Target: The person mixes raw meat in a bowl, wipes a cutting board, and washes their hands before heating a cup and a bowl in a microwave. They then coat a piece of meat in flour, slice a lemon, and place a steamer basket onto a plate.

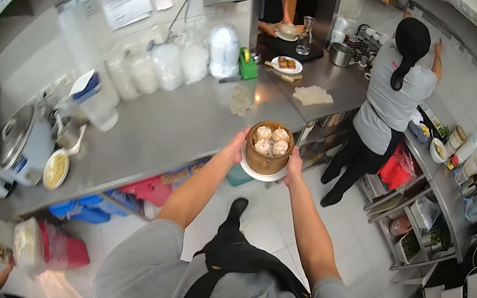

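Note:
A round bamboo steamer (266,163) with several open-topped dumplings (279,148) in it stands level on a white plate (263,177). I hold the plate out in front of me over the floor, near the edge of the steel counter. My left hand (237,147) is closed on the plate's left side, against the steamer. On the right side, my right hand (294,166) grips the plate in the same way. Most of my fingertips are hidden under or behind the plate and steamer.
The steel counter (158,135) bears wrapped stacks of containers, a rice cooker (28,145), a cloth (313,95) and a plate of food (287,64). A co-worker (397,87) faces the right wall. Another person's hands hold a bowl (286,31) at the pass-through.

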{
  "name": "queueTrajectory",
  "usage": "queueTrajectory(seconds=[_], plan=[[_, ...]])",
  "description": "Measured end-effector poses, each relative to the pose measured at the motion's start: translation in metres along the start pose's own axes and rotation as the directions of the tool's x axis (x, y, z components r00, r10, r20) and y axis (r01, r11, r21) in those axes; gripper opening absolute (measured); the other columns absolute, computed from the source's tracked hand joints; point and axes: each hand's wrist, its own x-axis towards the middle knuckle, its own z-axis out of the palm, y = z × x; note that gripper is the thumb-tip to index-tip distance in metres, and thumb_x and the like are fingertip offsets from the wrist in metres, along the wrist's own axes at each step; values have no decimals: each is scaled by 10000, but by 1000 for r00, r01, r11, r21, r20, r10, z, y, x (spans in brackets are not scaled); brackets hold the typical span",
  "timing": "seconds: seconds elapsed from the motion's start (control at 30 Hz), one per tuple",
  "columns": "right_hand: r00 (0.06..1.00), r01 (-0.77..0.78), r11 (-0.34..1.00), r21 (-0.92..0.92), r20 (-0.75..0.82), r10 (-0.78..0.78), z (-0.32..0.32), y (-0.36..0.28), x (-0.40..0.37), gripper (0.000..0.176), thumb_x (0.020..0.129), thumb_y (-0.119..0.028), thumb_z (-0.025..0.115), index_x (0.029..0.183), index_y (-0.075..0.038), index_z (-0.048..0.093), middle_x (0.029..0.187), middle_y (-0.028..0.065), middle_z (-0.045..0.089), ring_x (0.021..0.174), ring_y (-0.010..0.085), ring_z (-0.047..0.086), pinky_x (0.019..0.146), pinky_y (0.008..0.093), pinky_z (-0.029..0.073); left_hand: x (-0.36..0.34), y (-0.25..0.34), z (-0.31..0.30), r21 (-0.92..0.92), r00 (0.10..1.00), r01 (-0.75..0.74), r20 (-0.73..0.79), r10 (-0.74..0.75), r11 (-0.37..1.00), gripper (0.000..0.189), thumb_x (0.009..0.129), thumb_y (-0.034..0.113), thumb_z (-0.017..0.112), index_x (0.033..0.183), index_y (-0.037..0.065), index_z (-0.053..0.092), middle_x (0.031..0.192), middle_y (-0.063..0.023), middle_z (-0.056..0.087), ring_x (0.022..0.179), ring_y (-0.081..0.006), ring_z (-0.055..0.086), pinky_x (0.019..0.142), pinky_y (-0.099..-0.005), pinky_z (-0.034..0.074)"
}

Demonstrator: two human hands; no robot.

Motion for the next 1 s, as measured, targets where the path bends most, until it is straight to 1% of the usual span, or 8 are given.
queueTrajectory(seconds=[0.23,0.4,0.47,0.6,0.73,0.9,0.97,1.0], plan=[[993,-30,999,12,-111,31,56,-83,162,603,899,-510,311,1379,-144,327,1435,87,306,1307,363,272,984,641,217,269,110,-76,97,973,232,-11,-232,968,830,806,666,454,1405,120,277,1507,-105,75,1338,-307,225,1046,-507,246],[999,20,980,199,38,-29,88,-87,267,605,910,-495,304,1371,-103,333,1392,132,363,1262,334,349,983,564,284,361,193,-89,248,992,98,-98,-76,964,593,881,546,438,1264,94,467,1334,-107,425,1227,-255,381,1015,-460,319],[965,101,965,-241,-214,-154,89,-69,281,560,922,-433,387,1367,-96,332,1096,101,551,949,197,543,796,390,446,350,214,-79,284,975,56,-224,9,957,492,902,473,444,1184,80,532,1212,-96,524,1107,-252,488,952,-454,392],[929,333,921,-201,-97,-357,46,26,197,555,909,-217,506,1397,-103,269,815,23,562,714,98,543,623,264,455,327,234,-96,439,879,-450,370,300,777,389,917,319,428,1170,42,529,1135,-83,562,1068,-209,506,862,-342,426],[897,-125,911,-394,-437,-66,-14,57,-2,543,815,-216,527,1329,-109,389,880,132,621,810,218,602,721,341,484,266,229,12,518,818,-550,492,298,655,358,917,232,400,1196,28,495,1103,-81,568,971,-182,528,768,-310,443],[604,-261,965,-39,-786,131,10,203,-189,473,720,-199,529,1172,-62,555,999,171,631,924,336,590,826,383,465,231,9,129,487,456,-472,848,-270,735,342,917,123,364,1228,10,453,1062,-78,577,850,-149,557,649,-270,464],[630,39,772,-634,-584,-512,43,240,-240,421,856,-289,527,1193,-36,537,1063,195,605,967,300,580,854,361,452,51,-89,166,585,304,-658,783,-543,474,328,839,96,568,1156,19,534,992,-95,596,890,-195,574,765,-292,475],[552,161,922,-351,-742,-379,75,253,-276,355,911,-267,432,1092,2,578,1051,186,618,966,282,585,859,341,439,19,-149,153,415,75,-807,778,-623,420,312,859,133,563,1154,36,536,994,-79,597,886,-189,577,775,-300,476]])
